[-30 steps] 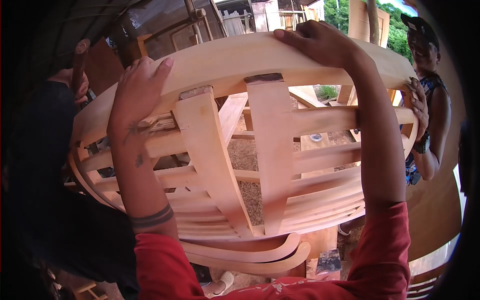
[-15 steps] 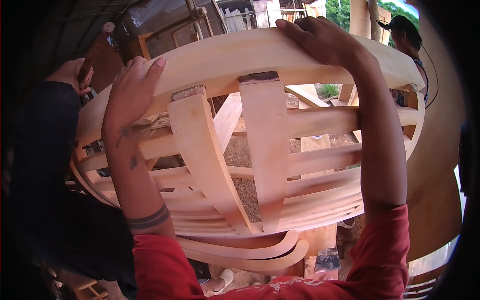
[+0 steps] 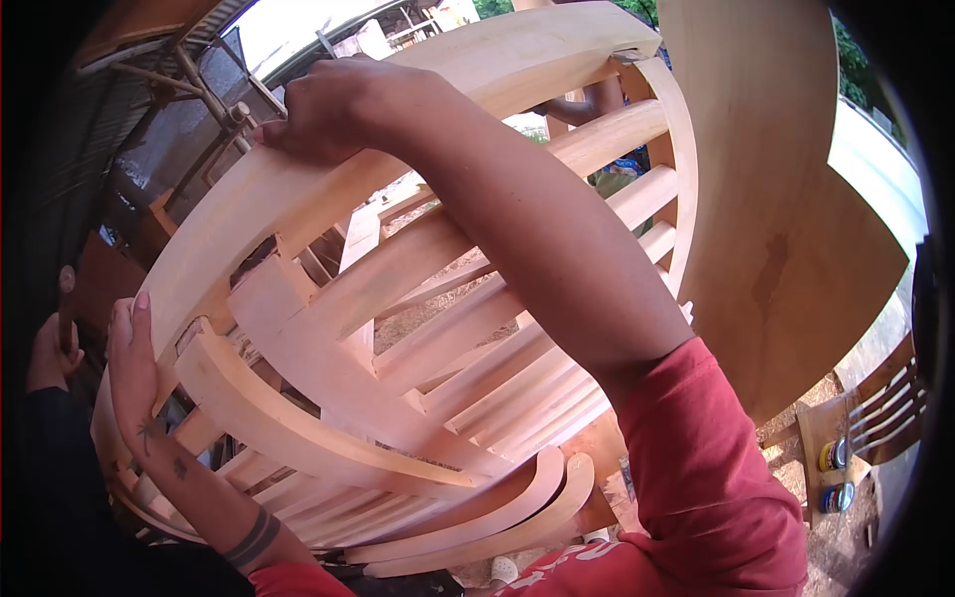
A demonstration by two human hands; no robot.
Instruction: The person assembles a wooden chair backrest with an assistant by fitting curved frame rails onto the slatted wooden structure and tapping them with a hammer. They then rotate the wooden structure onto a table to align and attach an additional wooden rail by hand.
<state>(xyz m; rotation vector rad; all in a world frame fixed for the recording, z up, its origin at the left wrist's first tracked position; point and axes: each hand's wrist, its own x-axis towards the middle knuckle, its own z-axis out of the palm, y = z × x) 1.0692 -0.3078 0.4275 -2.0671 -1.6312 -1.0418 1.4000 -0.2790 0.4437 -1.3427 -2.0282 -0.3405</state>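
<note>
A wide curved wooden top rail [image 3: 209, 224] runs along the upper side of a slatted wooden frame [image 3: 284, 338]. My right hand [image 3: 328, 107] is closed over the rail's top edge, its thumb on the near face. Further down at the left, my left hand [image 3: 132, 353] rests on the rail with its fingers wrapped round the edge. Two broad uprights stand below the rail; the ends of both sit at its lower edge. Rows of slats [image 3: 607, 139] cross to the curved right side piece.
At the far left a co-worker's hand [image 3: 55, 353] grips a wooden handle. Another person's arm [image 3: 597, 104] shows behind the frame. A large plywood sheet [image 3: 756, 219] stands right. Small cans [image 3: 834, 455] and curved armrest pieces [image 3: 537, 493] are lower down.
The view has turned right and tilted. The frame's right end now shows fully. The co-worker's hand with the handle appears lower left, and the person at right is now mostly hidden behind the frame.
</note>
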